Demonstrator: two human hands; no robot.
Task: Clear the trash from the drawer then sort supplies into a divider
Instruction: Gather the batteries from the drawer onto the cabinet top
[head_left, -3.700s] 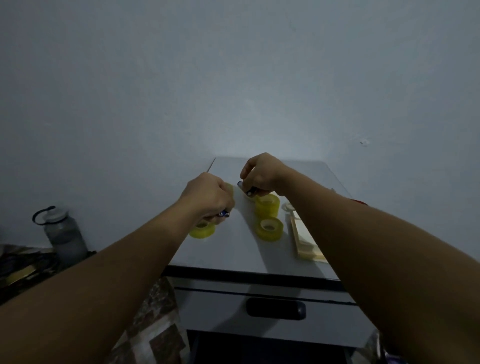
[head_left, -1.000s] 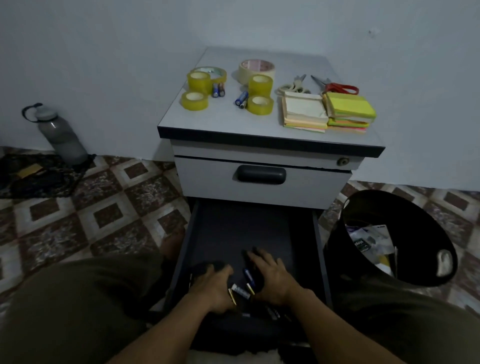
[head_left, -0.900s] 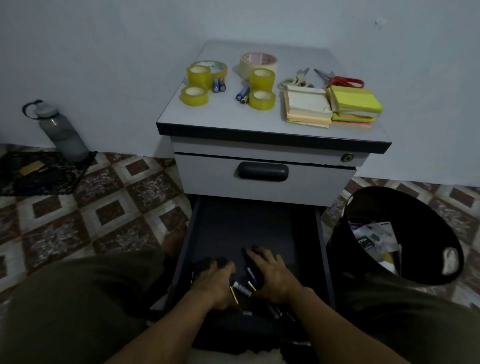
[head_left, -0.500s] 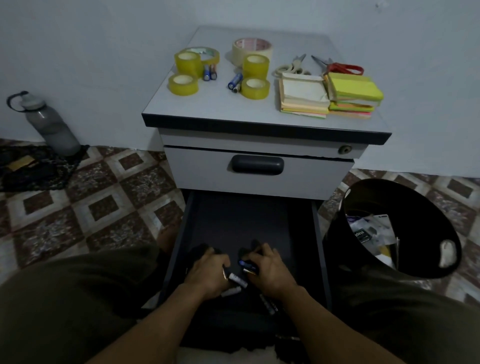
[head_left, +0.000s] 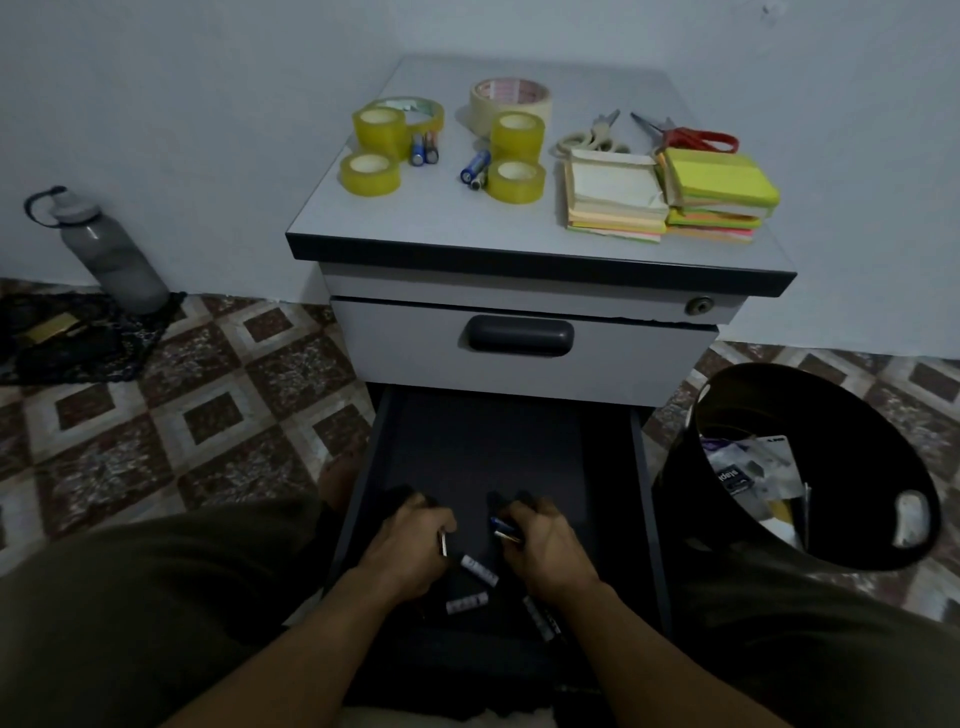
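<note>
Readable text is scarce: a crumpled packet (head_left: 730, 477) in the black bin (head_left: 727, 379) at right carries upside-down lettering that looks like "staple" (not sure). The masking tape roll (head_left: 510, 98) at the far side of the worktop (head_left: 467, 228) has red print inside its core, illegible. The white labels on the loose batteries (head_left: 479, 569) in the drawer (head_left: 493, 441) are too small to read. The drawer is the low one, pulled out towards the person, below a shut upper drawer (head_left: 623, 358). Both forearms reach down into its near part, knuckles up. The left hand (head_left: 410, 540) has its fingers curled round a small cylinder (head_left: 443, 543) with a metal tip poking out. The right hand (head_left: 545, 545) has its fingers clamped on a blue battery (head_left: 503, 527). The loose batteries lie between and just near of the hands, and one more (head_left: 540, 618) lies by the right wrist. On the worktop are yellow tape rolls (head_left: 370, 174), more batteries (head_left: 475, 169), two pairs of scissors (head_left: 691, 137) and sticky note stacks (head_left: 719, 192). A grey bottle (head_left: 104, 249) stands on the floor at far left.
</note>
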